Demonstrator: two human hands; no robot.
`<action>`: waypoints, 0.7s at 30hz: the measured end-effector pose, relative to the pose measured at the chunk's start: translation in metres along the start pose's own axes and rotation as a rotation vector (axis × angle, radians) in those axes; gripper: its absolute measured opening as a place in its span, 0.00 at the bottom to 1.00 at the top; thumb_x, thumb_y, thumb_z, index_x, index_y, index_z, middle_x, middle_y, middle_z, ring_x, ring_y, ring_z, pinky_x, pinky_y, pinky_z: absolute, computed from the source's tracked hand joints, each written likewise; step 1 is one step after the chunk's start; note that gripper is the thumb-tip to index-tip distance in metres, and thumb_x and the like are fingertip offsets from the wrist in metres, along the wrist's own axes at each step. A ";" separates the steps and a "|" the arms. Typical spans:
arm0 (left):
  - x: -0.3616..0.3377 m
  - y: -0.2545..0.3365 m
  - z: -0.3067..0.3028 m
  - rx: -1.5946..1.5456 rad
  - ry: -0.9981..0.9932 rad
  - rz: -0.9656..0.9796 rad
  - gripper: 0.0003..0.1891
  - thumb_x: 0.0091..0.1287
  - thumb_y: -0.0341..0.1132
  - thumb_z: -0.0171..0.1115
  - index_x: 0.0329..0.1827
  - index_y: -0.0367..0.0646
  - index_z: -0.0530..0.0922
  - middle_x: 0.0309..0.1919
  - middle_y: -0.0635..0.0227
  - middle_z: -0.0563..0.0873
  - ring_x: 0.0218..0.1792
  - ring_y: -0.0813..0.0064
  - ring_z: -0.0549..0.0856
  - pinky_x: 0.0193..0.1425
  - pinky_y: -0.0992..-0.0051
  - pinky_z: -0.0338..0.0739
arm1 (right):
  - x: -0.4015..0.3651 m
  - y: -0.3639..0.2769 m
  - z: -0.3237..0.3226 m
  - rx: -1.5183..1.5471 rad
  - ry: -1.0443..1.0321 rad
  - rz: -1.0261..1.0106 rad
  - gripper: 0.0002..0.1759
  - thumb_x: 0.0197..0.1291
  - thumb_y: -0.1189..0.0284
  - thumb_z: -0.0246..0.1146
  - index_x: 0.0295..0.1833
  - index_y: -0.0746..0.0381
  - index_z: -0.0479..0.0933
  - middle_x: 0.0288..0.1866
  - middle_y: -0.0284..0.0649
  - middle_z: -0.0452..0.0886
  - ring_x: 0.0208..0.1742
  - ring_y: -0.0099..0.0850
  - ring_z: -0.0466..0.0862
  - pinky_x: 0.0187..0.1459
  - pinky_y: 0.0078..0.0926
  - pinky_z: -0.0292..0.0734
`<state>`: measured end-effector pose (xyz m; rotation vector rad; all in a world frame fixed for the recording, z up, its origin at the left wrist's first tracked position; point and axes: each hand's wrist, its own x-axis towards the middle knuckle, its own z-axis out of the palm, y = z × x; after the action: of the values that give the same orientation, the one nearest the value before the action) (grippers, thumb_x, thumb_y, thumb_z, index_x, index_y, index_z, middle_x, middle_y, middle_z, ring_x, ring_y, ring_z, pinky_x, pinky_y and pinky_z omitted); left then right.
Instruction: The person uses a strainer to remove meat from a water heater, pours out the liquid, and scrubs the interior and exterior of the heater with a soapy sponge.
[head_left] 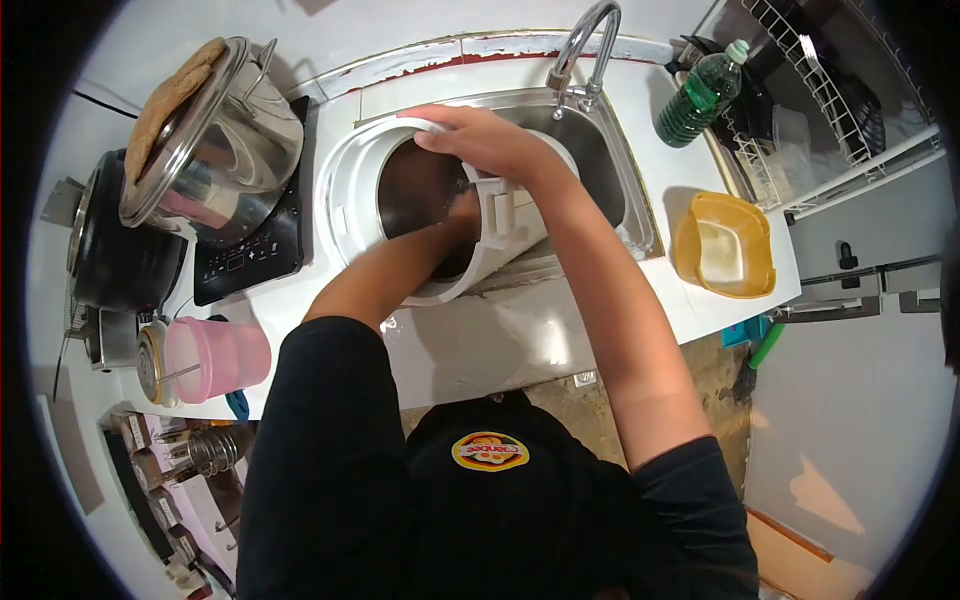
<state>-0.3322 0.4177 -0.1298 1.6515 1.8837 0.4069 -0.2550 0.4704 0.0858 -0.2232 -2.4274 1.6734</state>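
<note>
A white rice cooker body (350,205) lies tipped on its side over the counter and the near-left part of the sink (610,150), its opening facing me. My right hand (475,138) grips the upper rim, thumb at the inner edge and fingers over the outside. Deep in the dark, brownish interior (415,190) is my left hand (462,215), its fingers hidden and blurred, so whether they hold anything cannot be told. A latch-like plastic part (497,212) shows on the cooker's right rim.
The curved faucet (588,50) rises behind the sink. To the right are a green bottle (700,98), a yellow container (725,250) and a wire rack (810,80). Leftward stand a lidded steel pot (245,150) on an induction cooker (250,250) and a pink container (220,358).
</note>
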 end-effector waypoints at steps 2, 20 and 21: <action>-0.001 0.040 0.006 -0.540 0.047 -0.002 0.24 0.63 0.49 0.50 0.58 0.47 0.76 0.57 0.60 0.76 0.60 0.62 0.72 0.62 0.58 0.66 | 0.003 0.003 0.001 0.004 -0.007 -0.008 0.23 0.63 0.60 0.59 0.64 0.48 0.72 0.54 0.41 0.79 0.51 0.32 0.76 0.52 0.30 0.71; -0.118 0.115 -0.069 -0.703 0.535 -0.218 0.23 0.67 0.53 0.50 0.49 0.44 0.80 0.39 0.52 0.85 0.45 0.57 0.84 0.51 0.65 0.76 | 0.003 -0.011 -0.002 -0.062 -0.058 0.014 0.25 0.63 0.59 0.57 0.65 0.51 0.71 0.63 0.42 0.75 0.63 0.37 0.72 0.64 0.32 0.64; -0.126 0.109 -0.068 -0.462 0.447 -0.230 0.21 0.66 0.52 0.51 0.49 0.45 0.80 0.37 0.51 0.85 0.43 0.55 0.84 0.49 0.64 0.77 | 0.002 -0.013 -0.002 -0.068 -0.056 0.032 0.25 0.63 0.58 0.57 0.65 0.51 0.71 0.63 0.42 0.75 0.64 0.37 0.72 0.64 0.32 0.64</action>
<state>-0.2818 0.3255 0.0159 1.0836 2.0569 1.0915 -0.2569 0.4682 0.0990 -0.2285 -2.5376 1.6328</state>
